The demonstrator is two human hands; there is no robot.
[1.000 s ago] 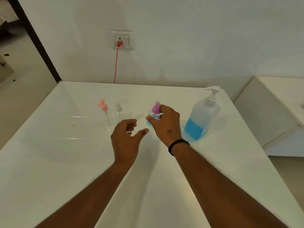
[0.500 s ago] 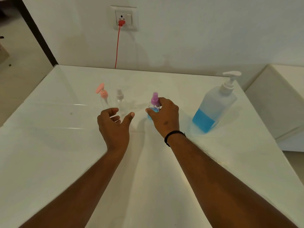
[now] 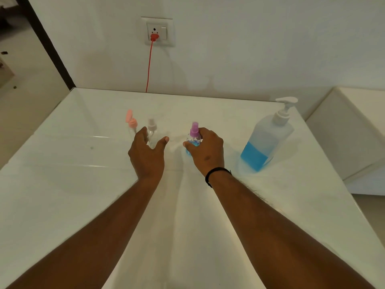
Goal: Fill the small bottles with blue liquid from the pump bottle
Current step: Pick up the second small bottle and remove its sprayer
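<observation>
My right hand [image 3: 207, 152] grips a small bottle with a purple spray cap [image 3: 194, 136]; blue liquid shows inside it and it stands on the white table [image 3: 62, 184]. My left hand [image 3: 146, 154] reaches with spread fingers and thumb around a clear small bottle with a white cap [image 3: 151, 130], not clearly touching it. Just left of that stands a clear small bottle with an open pink flip cap [image 3: 131, 123]. The big pump bottle [image 3: 268, 138], about a third full of blue liquid, stands at the right.
The table meets a white wall with a socket [image 3: 157, 32] and a red cord [image 3: 149, 65] hanging behind the table. A white cabinet [image 3: 350, 132] stands to the right. Floor lies beyond the table's left edge.
My left hand has moved forward and left, from beside the purple-capped bottle to the white-capped bottle. My right hand stays on the purple-capped bottle. The view has shifted.
</observation>
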